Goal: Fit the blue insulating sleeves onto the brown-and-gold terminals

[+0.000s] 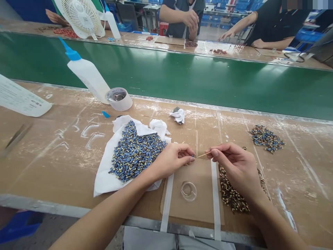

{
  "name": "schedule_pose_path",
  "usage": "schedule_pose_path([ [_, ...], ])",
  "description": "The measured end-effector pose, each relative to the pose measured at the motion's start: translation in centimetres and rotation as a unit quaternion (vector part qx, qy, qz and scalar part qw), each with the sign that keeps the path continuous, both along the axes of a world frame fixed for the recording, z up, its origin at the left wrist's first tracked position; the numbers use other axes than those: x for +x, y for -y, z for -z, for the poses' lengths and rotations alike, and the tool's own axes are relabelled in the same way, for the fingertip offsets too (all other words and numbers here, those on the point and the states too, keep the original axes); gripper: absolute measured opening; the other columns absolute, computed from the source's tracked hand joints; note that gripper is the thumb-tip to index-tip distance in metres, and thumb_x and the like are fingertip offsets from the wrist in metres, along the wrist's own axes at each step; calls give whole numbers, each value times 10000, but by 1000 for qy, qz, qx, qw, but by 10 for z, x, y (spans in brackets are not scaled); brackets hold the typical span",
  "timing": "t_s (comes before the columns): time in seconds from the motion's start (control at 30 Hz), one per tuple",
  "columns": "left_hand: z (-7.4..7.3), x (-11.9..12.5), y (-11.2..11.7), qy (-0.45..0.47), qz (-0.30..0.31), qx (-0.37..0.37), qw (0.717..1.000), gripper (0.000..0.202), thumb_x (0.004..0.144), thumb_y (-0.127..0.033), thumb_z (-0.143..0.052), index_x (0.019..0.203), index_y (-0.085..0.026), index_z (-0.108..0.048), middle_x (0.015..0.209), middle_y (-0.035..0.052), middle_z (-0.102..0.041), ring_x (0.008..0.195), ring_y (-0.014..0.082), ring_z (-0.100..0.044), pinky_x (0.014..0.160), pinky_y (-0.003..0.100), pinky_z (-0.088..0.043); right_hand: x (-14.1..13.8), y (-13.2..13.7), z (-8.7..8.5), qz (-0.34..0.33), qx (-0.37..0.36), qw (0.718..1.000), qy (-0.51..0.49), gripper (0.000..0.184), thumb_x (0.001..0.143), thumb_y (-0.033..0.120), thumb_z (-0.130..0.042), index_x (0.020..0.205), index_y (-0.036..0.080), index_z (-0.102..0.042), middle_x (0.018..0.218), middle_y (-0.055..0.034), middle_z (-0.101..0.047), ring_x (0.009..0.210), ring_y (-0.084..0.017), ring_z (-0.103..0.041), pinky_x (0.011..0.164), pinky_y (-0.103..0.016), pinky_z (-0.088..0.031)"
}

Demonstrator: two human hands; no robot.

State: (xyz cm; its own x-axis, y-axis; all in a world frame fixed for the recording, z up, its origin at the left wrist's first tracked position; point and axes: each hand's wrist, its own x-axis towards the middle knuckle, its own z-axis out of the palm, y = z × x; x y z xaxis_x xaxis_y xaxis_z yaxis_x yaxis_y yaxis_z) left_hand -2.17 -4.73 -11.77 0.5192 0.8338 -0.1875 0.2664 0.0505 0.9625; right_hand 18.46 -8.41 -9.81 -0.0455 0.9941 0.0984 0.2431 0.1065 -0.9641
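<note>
My left hand (173,159) pinches a tiny blue part (193,156) between thumb and forefinger. My right hand (234,165) pinches a thin wooden stick (204,155) whose tip points at that part. Both hands hover over a cardboard sheet (200,201) taped to the bench. A heap of small blue and yellow parts (135,152) lies on white paper (104,177) just left of my left hand. A strip of similar dark parts (231,194) runs under my right wrist. A small clear dish (188,191) sits on the cardboard below my hands.
A white squeeze bottle with a blue nozzle (87,74) leans beside a tape roll (119,99). Another small pile of parts (265,138) lies at right. A crumpled tissue (178,115) sits behind. Beyond a green conveyor belt (182,76), other people work; a white fan (82,17) stands there.
</note>
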Motion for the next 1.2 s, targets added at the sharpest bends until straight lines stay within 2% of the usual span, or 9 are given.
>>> schedule_pose_path([
  [0.23, 2, 0, 0, 0, 6, -2, 1000, 128, 829, -217, -609, 912, -136, -664, 824, 66, -702, 788, 171, -650, 733, 294, -493, -4, -3, 10, 19, 18, 999, 23, 87, 848, 285, -675, 875, 206, -700, 856, -31, -739, 785, -152, -689, 728, -268, -544],
  [0.43, 3, 0, 1, -6, 4, 17, 1000, 108, 827, -214, -613, 890, -143, -663, 769, 39, -681, 737, 147, -623, 680, 260, -471, -4, -3, 15, 4, 21, 998, 54, 100, 855, 299, -665, 885, 209, -698, 880, -40, -736, 808, -180, -694, 753, -323, -547],
  [0.67, 1, -1, 0, -18, 9, 24, 1000, 106, 830, -210, -606, 884, -138, -662, 768, 42, -683, 735, 154, -624, 678, 264, -465, -6, -3, 16, -14, 23, 998, 59, 87, 861, 287, -655, 877, 212, -696, 884, -36, -742, 812, -180, -702, 745, -314, -553],
  [0.93, 1, -1, 0, -26, 10, 36, 999, 96, 825, -208, -614, 868, -136, -661, 762, 38, -678, 732, 151, -618, 678, 260, -462, -10, -1, 10, -17, 105, 985, 138, 33, 847, 223, -661, 853, 204, -688, 868, -22, -742, 792, -160, -693, 727, -281, -532],
  [1.2, 2, -1, 1, -9, 9, 42, 999, 73, 829, -186, -599, 854, -141, -651, 733, 15, -652, 706, 129, -588, 655, 239, -450, -11, -1, 7, -32, 159, 972, 169, 35, 867, 185, -626, 844, 200, -647, 842, -16, -729, 767, -147, -682, 697, -255, -514],
])
